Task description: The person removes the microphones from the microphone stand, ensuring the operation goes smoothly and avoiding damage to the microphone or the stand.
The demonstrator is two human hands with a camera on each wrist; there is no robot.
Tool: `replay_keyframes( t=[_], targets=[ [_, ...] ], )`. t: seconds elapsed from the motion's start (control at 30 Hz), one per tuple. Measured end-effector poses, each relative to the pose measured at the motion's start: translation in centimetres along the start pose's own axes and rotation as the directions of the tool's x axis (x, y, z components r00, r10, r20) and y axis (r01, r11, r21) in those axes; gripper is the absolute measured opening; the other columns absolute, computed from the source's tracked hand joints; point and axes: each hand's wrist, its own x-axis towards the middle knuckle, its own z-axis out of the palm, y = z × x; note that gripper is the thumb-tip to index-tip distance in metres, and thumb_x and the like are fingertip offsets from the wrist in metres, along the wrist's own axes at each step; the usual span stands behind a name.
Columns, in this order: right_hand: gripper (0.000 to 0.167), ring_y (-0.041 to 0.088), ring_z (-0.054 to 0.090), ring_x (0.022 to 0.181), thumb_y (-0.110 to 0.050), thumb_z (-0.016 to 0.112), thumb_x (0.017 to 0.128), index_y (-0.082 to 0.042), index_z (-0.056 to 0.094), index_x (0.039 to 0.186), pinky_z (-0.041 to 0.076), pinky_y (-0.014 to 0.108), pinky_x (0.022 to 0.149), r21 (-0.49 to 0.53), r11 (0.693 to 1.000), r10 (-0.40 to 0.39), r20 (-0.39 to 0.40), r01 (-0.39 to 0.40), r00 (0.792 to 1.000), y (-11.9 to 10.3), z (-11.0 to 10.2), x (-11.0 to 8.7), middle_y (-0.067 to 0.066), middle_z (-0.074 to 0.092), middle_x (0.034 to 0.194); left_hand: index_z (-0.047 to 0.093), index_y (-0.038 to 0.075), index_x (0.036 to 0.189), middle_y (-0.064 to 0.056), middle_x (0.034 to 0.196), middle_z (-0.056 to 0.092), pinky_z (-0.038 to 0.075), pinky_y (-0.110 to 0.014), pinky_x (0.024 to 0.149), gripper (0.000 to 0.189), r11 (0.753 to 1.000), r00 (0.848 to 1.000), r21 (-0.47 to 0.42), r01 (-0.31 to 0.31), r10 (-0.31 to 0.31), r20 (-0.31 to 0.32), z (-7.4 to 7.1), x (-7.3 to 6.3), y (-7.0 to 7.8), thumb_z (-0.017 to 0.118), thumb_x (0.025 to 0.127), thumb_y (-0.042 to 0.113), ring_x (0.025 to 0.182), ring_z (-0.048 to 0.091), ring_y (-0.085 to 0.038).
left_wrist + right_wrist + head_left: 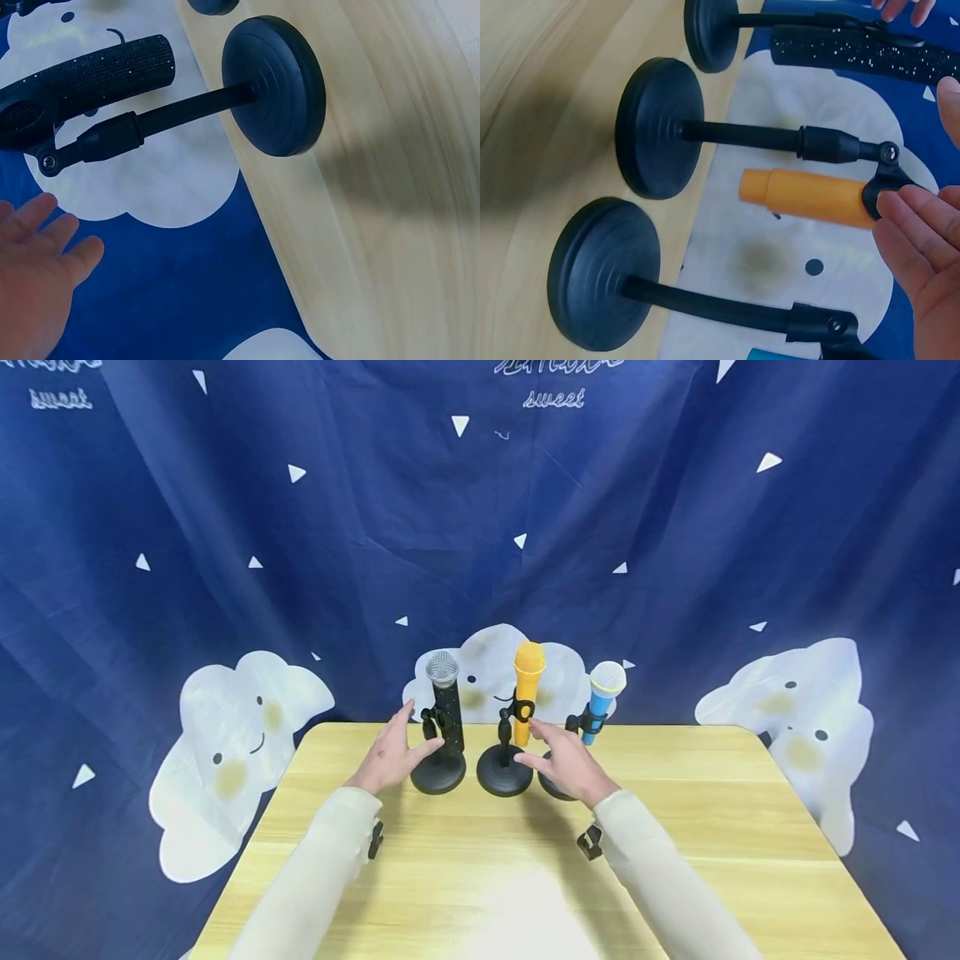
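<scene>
Three microphones stand in a row, each clipped to a small black desk stand. A black speckled microphone (450, 718) with a silver mesh head is on the left. Next to it is an orange microphone (529, 667), and a blue microphone (600, 703) with a white head is on the right. My left hand (388, 757) is beside the black one, thumb and fingers spread; the left wrist view shows a gap between them. My right hand (567, 763) reaches to the orange one, fingers extended (922, 225) at its clip; whether they touch it, I cannot tell.
The round stand bases (504, 774) sit near the far edge of a light wooden table (420, 877). Right behind that edge hangs a blue curtain (360, 568) printed with white clouds and triangles.
</scene>
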Motion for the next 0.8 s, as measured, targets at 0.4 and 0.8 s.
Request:
replay_keyframes(
  t=[0.4,0.8],
  targets=[
    [0.075,0.029,0.058,0.124,-0.047,0.068,0.092,-0.002,0.046,0.147,0.047,0.046,0.104,0.026,1.000,0.004,0.020,-0.004,1.000,-1.3,0.7,1.5,0.015,0.062,0.133,0.035,-0.004,0.151,-0.027,0.144,0.049,0.035,-0.052,0.112,0.082,0.995,0.997,-0.084,-0.061,0.057,-0.052,-0.2,0.6,0.1,0.079,0.088,0.023,0.134,0.045,-0.040],
    [0.074,0.027,0.057,0.126,-0.047,0.069,0.092,-0.002,0.047,0.147,0.046,0.046,0.105,0.024,0.999,-0.026,0.014,0.026,1.000,-1.4,1.0,2.2,0.013,0.062,0.134,0.042,-0.007,0.145,-0.030,0.137,0.054,0.040,-0.053,0.108,0.069,0.987,0.990,-0.112,-0.111,0.100,-0.099,0.1,1.3,-0.1,0.077,0.088,0.007,0.129,0.052,-0.041]
  ],
)
